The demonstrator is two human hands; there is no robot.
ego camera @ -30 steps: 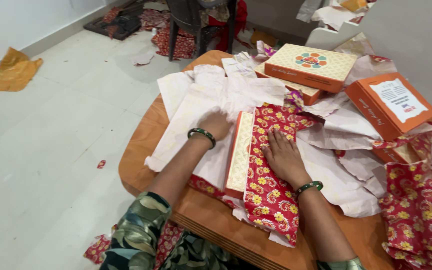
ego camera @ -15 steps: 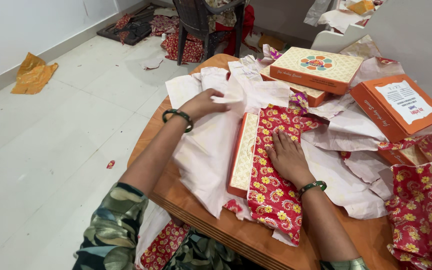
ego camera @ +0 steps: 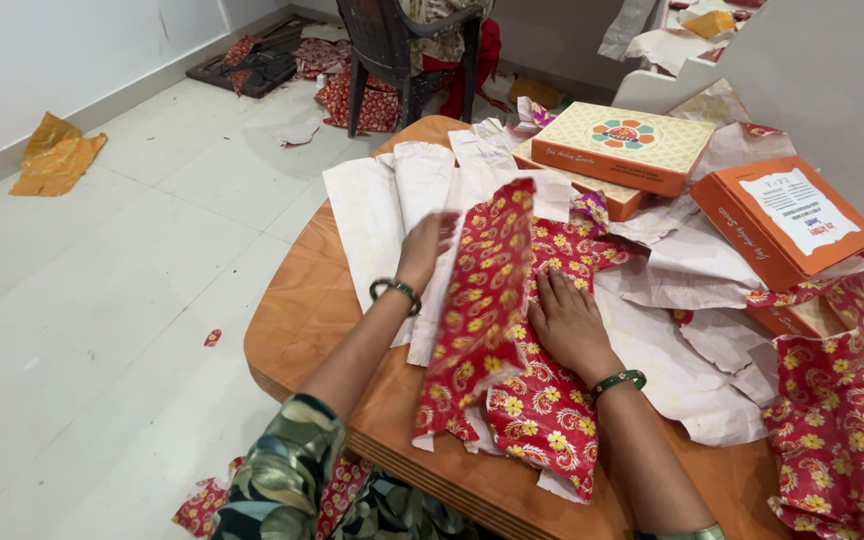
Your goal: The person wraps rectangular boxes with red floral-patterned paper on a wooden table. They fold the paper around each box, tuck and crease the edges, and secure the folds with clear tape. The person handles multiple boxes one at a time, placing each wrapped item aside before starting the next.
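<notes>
My left hand (ego camera: 426, 245) grips the edge of a sheet of red floral wrapping paper (ego camera: 479, 310) and holds it folded up over a flat box, which is now hidden under the paper. My right hand (ego camera: 567, 320) lies flat, fingers spread, on the paper-covered top of that box. Both wrists wear green bangles. The white underside of the paper (ego camera: 382, 215) spreads out on the wooden table (ego camera: 297, 325) to the left.
Two stacked cream-and-orange boxes (ego camera: 624, 145) and a tilted orange box (ego camera: 787, 220) sit at the back right among crumpled white paper. More red floral paper (ego camera: 837, 440) lies at the right. A dark chair (ego camera: 397, 50) stands behind the table; paper scraps litter the floor.
My left hand lifted the left flap of wrapping paper and folded it over the box, so the box's cream side is now covered. My right hand stayed pressed on top.
</notes>
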